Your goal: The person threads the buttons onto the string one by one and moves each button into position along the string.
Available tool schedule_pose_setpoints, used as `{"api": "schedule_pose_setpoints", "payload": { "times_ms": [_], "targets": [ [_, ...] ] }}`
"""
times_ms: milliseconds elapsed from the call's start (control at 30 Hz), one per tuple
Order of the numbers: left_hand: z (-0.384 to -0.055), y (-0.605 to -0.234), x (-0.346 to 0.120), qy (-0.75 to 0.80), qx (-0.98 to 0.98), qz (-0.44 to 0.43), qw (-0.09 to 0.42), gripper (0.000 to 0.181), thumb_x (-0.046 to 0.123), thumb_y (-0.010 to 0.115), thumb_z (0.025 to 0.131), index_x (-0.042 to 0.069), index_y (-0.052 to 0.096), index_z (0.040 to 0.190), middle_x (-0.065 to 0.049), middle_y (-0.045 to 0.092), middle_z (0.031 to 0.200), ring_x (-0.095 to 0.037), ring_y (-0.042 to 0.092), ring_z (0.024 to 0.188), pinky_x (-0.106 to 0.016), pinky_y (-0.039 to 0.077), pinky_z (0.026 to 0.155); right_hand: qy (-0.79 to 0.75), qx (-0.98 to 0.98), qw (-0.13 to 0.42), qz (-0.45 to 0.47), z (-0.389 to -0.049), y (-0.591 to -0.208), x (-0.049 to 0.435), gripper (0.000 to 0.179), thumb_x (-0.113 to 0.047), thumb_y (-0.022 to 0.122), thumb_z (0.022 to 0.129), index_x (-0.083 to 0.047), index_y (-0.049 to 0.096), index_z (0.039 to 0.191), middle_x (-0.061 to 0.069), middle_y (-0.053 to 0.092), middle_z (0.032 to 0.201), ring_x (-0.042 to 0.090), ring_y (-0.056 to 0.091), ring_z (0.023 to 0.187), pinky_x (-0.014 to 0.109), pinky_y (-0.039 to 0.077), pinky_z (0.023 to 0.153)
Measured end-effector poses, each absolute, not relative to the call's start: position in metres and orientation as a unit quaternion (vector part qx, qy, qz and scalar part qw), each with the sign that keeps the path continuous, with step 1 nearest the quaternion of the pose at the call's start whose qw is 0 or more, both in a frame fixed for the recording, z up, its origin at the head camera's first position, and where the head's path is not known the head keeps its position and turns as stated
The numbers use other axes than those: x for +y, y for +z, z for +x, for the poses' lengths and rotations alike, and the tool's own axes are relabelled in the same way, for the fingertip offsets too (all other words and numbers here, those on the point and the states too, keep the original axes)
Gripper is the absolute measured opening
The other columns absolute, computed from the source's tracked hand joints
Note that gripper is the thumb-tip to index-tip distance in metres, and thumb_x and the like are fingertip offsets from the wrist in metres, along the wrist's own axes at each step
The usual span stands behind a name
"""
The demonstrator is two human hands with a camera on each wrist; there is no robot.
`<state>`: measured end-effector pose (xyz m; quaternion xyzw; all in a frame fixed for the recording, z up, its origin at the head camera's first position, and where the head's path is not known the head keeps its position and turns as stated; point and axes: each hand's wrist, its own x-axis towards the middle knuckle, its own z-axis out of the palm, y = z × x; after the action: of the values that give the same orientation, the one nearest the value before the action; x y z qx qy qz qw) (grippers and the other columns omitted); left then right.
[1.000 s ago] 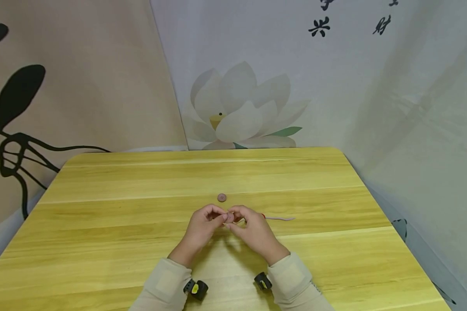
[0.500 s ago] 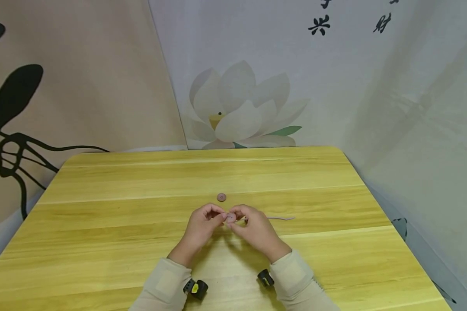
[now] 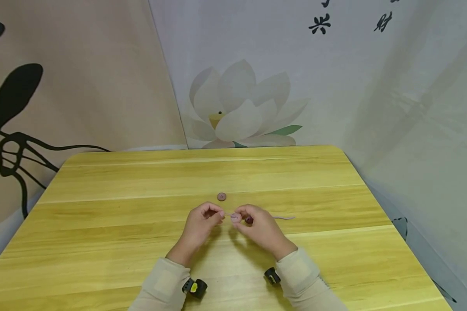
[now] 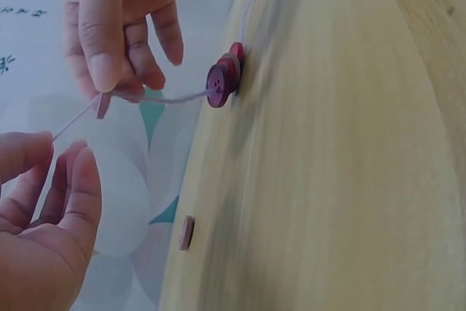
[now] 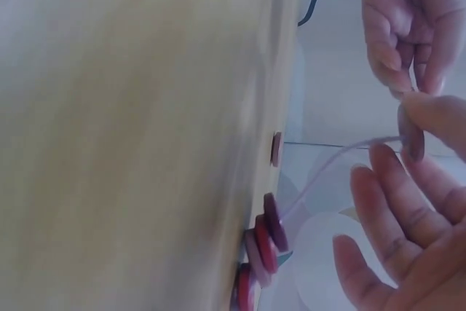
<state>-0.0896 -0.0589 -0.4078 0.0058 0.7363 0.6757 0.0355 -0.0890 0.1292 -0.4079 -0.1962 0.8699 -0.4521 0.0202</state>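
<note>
My left hand (image 3: 197, 231) pinches the end of a pale lilac cord (image 4: 76, 116) between thumb and forefinger. Facing it, my right hand (image 3: 263, 231) pinches a dusty-pink button (image 3: 235, 217) that the cord passes through. From this button the cord runs to a stack of strung red, pink and dark maroon buttons (image 4: 218, 85) on the table, partly hidden behind the right hand in the head view. The cord's tail (image 3: 285, 217) lies to the right of them. A loose mauve button (image 3: 221, 197) rests flat on the table, just beyond both hands.
The wooden table (image 3: 101, 242) spreads wide around the hands. Behind it hangs a pale cloth backdrop (image 3: 257, 39) with a printed lotus and black characters. Dark wrist straps with small cameras sit on both sleeves (image 3: 165, 280).
The hands have drawn apart; my right hand has shifted right with the pink button. A short length of cord now shows between the left fingertips and the button. The loose button stays put.
</note>
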Motion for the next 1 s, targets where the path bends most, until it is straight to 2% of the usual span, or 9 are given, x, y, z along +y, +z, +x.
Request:
{"api": "schedule_pose_setpoints", "payload": {
  "times_ms": [367, 633, 1000],
  "targets": [
    [-0.091, -0.409, -0.063, 0.684, 0.729, -0.004, 0.031, 0.007, 0.000, 0.064, 0.090, -0.006, 0.064, 0.094, -0.008, 0.063, 0.083, -0.019, 0.060, 0.078, -0.035, 0.055, 0.076, -0.421, 0.885, 0.016, -0.200, -0.093, -0.412, 0.140, 0.015, -0.014, 0.071, 0.088, -0.011, 0.068, 0.102, -0.003, 0.065, 0.095, 0.013, 0.061, 0.088, 0.031, 0.054, 0.079],
    [-0.092, -0.408, -0.064, 0.685, 0.728, -0.011, 0.032, 0.007, 0.000, 0.063, 0.091, -0.006, 0.063, 0.094, -0.008, 0.063, 0.083, -0.016, 0.060, 0.076, -0.037, 0.055, 0.077, -0.402, 0.895, 0.042, -0.190, -0.097, -0.409, 0.146, 0.016, -0.012, 0.072, 0.087, -0.010, 0.067, 0.102, -0.003, 0.062, 0.094, 0.009, 0.059, 0.086, 0.025, 0.053, 0.077],
    [-0.092, -0.409, -0.066, 0.692, 0.721, -0.016, 0.035, 0.006, -0.004, 0.062, 0.090, -0.008, 0.063, 0.094, -0.005, 0.062, 0.081, -0.017, 0.060, 0.075, -0.040, 0.056, 0.078, -0.340, 0.920, 0.058, -0.185, -0.105, -0.409, 0.150, 0.015, -0.015, 0.075, 0.085, -0.014, 0.068, 0.098, -0.005, 0.060, 0.095, 0.009, 0.054, 0.084, 0.028, 0.050, 0.076]
  ]
}}
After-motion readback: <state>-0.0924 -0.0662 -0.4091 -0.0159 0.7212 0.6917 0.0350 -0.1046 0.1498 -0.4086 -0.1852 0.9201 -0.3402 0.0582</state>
